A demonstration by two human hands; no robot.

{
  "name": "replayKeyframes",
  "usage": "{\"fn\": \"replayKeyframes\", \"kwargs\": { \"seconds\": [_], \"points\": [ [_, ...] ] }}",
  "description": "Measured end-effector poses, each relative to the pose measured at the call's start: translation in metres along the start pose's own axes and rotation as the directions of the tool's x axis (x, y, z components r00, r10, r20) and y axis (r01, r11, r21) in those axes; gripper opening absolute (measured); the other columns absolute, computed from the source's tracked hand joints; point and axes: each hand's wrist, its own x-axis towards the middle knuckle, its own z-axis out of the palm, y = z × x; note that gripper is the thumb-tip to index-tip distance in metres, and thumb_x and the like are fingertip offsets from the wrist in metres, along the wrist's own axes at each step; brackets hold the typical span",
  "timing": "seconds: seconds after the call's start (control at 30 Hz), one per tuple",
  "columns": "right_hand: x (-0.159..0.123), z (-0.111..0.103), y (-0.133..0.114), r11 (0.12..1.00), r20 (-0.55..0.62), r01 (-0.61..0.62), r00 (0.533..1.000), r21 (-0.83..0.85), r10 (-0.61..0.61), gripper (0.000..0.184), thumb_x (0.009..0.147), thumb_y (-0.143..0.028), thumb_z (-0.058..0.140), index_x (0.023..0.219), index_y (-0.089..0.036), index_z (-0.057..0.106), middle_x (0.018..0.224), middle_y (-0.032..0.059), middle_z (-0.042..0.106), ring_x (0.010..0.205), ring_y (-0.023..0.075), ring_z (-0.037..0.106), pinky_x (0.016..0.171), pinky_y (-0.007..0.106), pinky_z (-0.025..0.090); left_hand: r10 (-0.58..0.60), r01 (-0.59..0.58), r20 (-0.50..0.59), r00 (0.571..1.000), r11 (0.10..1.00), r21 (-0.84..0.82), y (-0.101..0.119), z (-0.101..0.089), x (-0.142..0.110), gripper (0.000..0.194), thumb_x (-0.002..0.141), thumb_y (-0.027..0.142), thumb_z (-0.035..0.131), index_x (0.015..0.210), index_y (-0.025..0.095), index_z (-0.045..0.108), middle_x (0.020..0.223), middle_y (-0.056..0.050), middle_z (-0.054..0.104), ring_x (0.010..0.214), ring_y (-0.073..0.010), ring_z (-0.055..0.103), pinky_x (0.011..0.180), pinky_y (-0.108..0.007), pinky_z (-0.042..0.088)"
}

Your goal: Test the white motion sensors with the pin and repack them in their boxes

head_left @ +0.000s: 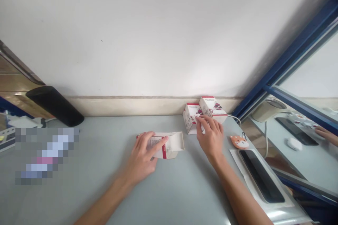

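Observation:
My left hand (144,153) is closed around a small white and red cardboard box (161,144) that lies on its side on the grey table. Its open end and spread flaps point right. Farther right, my right hand (210,135) pinches at something whitish whose kind I cannot make out. Those fingertips are in front of a white and red carton (190,110) and partly hide it. Behind it on the right, against the wall, sits another carton (211,102) of the same look.
A black cylindrical object (56,107) leans at the back left. On the right lie an orange dog-face case (239,142) and a phone (261,175) on white packaging. A blue-framed mirror (303,126) borders the table's right edge. A pixelated patch covers something at left.

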Motion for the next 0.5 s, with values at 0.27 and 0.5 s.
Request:
{"fn": "replayKeyframes", "kwargs": {
  "seconds": [0.27,0.5],
  "points": [
    [-0.001,-0.007,-0.003,0.996,-0.074,-0.036,0.996,0.077,0.042,0.027,0.098,-0.013,0.059,0.117,-0.026,0.074,0.119,0.0089,0.075,0.107,0.0262,0.068,0.093,0.042,0.048,-0.047,0.046,-0.018,0.999,0.999,-0.009,-0.001,0.003,-0.001,0.085,0.082,-0.003,0.058,0.155,0.039,0.046,0.137,-0.011,0.047,0.122,-0.0285,0.057,0.103,-0.050,0.056],
    [-0.010,-0.025,-0.031,0.824,0.080,0.191,0.959,0.534,-0.273,0.030,0.095,-0.011,0.059,0.116,-0.027,0.073,0.107,0.0084,0.070,0.092,0.0224,0.064,0.082,0.039,0.053,-0.061,0.061,-0.076,0.995,0.998,0.001,-0.003,0.006,-0.001,0.081,0.083,0.001,0.064,0.154,0.038,0.048,0.138,-0.011,0.049,0.122,-0.0287,0.059,0.103,-0.047,0.057]
  ]
}}
